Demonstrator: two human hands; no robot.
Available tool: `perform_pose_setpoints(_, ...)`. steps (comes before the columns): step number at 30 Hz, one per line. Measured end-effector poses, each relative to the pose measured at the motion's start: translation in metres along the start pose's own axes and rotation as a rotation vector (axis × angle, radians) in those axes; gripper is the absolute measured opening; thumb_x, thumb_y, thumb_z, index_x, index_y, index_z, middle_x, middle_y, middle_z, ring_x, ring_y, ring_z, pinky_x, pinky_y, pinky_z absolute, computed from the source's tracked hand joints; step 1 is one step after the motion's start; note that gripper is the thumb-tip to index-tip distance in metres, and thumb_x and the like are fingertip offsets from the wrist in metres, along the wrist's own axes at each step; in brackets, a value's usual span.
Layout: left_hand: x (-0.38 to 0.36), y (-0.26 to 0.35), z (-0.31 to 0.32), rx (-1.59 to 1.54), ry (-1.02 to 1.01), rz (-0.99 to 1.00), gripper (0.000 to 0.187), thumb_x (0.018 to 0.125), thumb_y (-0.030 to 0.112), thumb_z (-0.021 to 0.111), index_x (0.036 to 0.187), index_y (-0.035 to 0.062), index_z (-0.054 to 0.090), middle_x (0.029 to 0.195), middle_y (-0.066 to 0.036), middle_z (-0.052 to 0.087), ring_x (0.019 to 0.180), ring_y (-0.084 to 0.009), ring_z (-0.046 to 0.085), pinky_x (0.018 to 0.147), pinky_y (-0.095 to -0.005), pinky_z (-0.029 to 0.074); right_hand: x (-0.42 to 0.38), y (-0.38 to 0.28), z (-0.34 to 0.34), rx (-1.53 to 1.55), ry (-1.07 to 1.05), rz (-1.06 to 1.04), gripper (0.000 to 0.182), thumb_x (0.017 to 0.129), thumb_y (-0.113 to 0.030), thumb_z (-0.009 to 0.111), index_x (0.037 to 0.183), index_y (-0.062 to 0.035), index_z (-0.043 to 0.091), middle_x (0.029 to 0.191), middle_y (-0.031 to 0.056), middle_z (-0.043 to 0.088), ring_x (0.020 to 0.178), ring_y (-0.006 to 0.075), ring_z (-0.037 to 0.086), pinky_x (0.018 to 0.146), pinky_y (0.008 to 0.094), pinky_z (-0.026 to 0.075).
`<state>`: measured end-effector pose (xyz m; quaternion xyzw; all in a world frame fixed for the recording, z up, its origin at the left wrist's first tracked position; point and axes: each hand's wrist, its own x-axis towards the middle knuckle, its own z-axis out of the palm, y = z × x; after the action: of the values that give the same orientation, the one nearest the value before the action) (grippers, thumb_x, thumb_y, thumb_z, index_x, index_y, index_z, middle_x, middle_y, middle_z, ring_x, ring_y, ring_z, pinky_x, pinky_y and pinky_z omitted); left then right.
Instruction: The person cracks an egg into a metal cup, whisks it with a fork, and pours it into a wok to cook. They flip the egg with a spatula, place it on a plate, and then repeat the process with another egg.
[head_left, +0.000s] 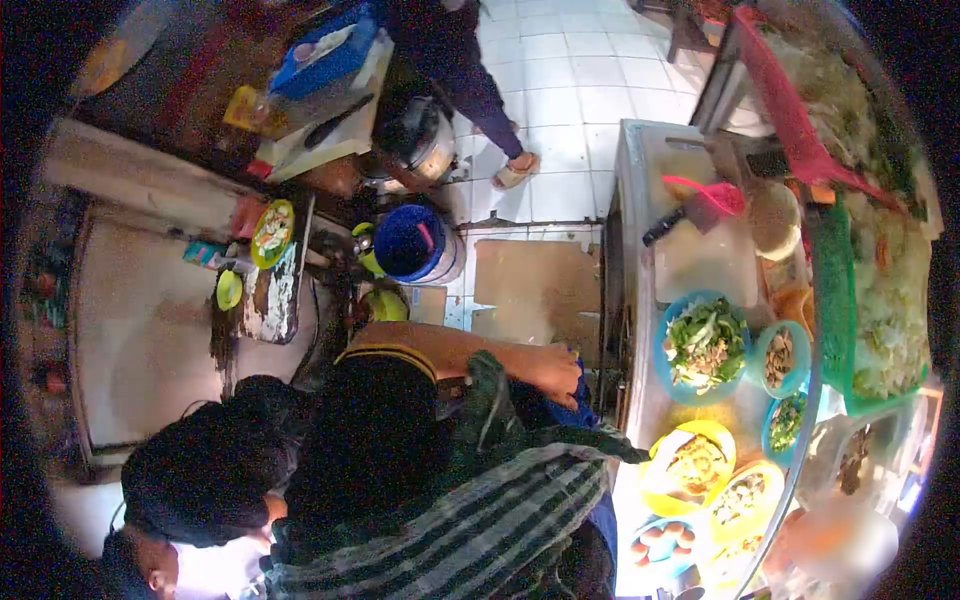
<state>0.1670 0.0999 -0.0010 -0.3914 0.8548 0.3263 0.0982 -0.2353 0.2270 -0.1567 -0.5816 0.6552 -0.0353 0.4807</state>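
Note:
My left hand (560, 375) is at the middle of the view, at the end of a bare forearm that comes out of a black sleeve with yellow trim (390, 350). Its fingers look curled downward, and whatever they hold, if anything, is hidden. Dark green cloth (488, 385) rises against the forearm, and blue cloth (592, 405) shows beside the fingers. Below them spreads a black-and-white striped cloth (470, 520). My right hand does not show. Nearest on the right is a counter with a blue bowl of leafy greens (705, 345) and a yellow bowl of food (692, 467).
The counter also carries a dark-handled cleaver (690, 215), a pink utensil (720, 196), small bowls and a green basket (835, 300). A blue bucket (408, 245) stands on the floor. A person's leg (480, 100) is at the back, and dark hair (200, 470) shows lower left.

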Motion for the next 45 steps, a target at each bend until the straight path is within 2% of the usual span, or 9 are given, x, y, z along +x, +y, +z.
perform_pose_setpoints(5, 0.004, 0.009, -0.009, 0.159, 0.154, 0.261, 0.026, 0.090, 0.041, 0.054, 0.080, 0.0194, 0.064, 0.083, -0.004, 0.056, 0.084, -0.0250, 0.055, 0.068, -0.0475, 0.048, -0.046, 0.014, 0.037, 0.104, 0.106, 0.004, 0.036, 0.092, -0.015, 0.053, 0.127, -0.0131, 0.061, 0.113, 0.0189, 0.066, 0.097, 0.0342, 0.065, 0.086, 0.0463, 0.051)
perform_pose_setpoints(9, 0.020, 0.014, -0.073, -0.176, -0.173, 0.297, 0.036, 0.096, 0.034, 0.059, 0.128, 0.0160, 0.064, 0.128, -0.016, 0.061, 0.111, -0.0305, 0.062, 0.093, -0.0395, 0.051, -0.077, 0.003, 0.063, 0.141, 0.301, 0.184, 0.038, 0.095, -0.021, 0.048, 0.125, -0.0010, 0.061, 0.120, 0.0227, 0.065, 0.109, 0.0414, 0.062, 0.094, 0.0462, 0.049)
perform_pose_setpoints(13, 0.050, 0.019, -0.167, -1.004, -0.396, 0.026, 0.044, 0.096, 0.029, 0.060, 0.130, 0.0017, 0.060, 0.093, -0.010, 0.066, 0.083, -0.0195, 0.063, 0.078, -0.0290, 0.052, -0.122, -0.035, 0.059, 0.303, 0.444, 0.396, 0.040, 0.090, -0.023, 0.052, 0.124, -0.0025, 0.061, 0.120, 0.0214, 0.065, 0.113, 0.0383, 0.061, 0.097, 0.0450, 0.048)
perform_pose_setpoints(15, 0.068, 0.053, -0.183, -1.648, -0.793, 0.704, 0.060, 0.091, 0.049, 0.065, 0.126, 0.0004, 0.063, 0.090, -0.013, 0.065, 0.074, -0.0226, 0.062, 0.064, -0.0336, 0.052, -0.131, -0.028, 0.085, 0.381, 0.592, 0.471, 0.040, 0.089, -0.022, 0.053, 0.124, -0.0035, 0.062, 0.120, 0.0210, 0.065, 0.113, 0.0378, 0.061, 0.097, 0.0448, 0.049)
perform_pose_setpoints(19, 0.142, 0.182, -0.222, -0.745, -1.489, 1.415, 0.042, 0.085, 0.036, 0.072, 0.108, -0.0001, 0.069, 0.095, -0.019, 0.067, 0.081, -0.0284, 0.068, 0.076, -0.0370, 0.056, -0.140, -0.039, 0.125, 0.395, 0.847, 0.540, 0.037, 0.089, -0.021, 0.055, 0.122, -0.0083, 0.064, 0.107, 0.0199, 0.069, 0.102, 0.0364, 0.065, 0.089, 0.0455, 0.052)
perform_pose_setpoints(21, 0.146, 0.211, -0.226, -0.679, -1.236, 1.328, 0.045, 0.087, 0.040, 0.073, 0.096, -0.0034, 0.066, 0.102, -0.021, 0.068, 0.086, -0.0301, 0.067, 0.072, -0.0378, 0.054, -0.146, -0.050, 0.135, 0.447, 0.898, 0.574, 0.035, 0.088, -0.020, 0.055, 0.119, -0.0088, 0.065, 0.104, 0.0208, 0.069, 0.101, 0.0370, 0.066, 0.088, 0.0461, 0.052)
perform_pose_setpoints(24, 0.110, 0.287, -0.230, -1.076, -1.358, 0.777, 0.046, 0.084, 0.033, 0.069, 0.115, -0.0005, 0.065, 0.103, -0.014, 0.069, 0.091, -0.0230, 0.069, 0.080, -0.0360, 0.055, -0.160, -0.074, 0.142, 0.581, 0.945, 0.603, 0.039, 0.089, -0.020, 0.056, 0.125, -0.0062, 0.063, 0.105, 0.0188, 0.070, 0.102, 0.0339, 0.067, 0.090, 0.0402, 0.052)
perform_pose_setpoints(32, 0.048, 0.411, -0.221, -0.813, -1.939, 1.465, 0.051, 0.087, 0.030, 0.066, 0.127, -0.0010, 0.058, 0.112, -0.016, 0.068, 0.102, -0.0219, 0.068, 0.091, -0.0354, 0.052, -0.182, -0.121, 0.166, 0.695, 1.223, 0.728, 0.034, 0.091, -0.012, 0.058, 0.124, -0.0035, 0.062, 0.098, 0.0151, 0.070, 0.091, 0.0253, 0.068, 0.084, 0.0361, 0.053)
perform_pose_setpoints(45, 0.034, 0.457, -0.209, -0.676, -2.329, 1.560, 0.038, 0.094, 0.023, 0.059, 0.126, 0.0011, 0.060, 0.118, -0.016, 0.066, 0.104, -0.0241, 0.066, 0.090, -0.0364, 0.052, -0.220, -0.140, 0.122, 0.733, 1.263, 0.783, 0.039, 0.091, -0.019, 0.059, 0.128, -0.0070, 0.059, 0.105, 0.0181, 0.068, 0.101, 0.0329, 0.066, 0.088, 0.0405, 0.052)
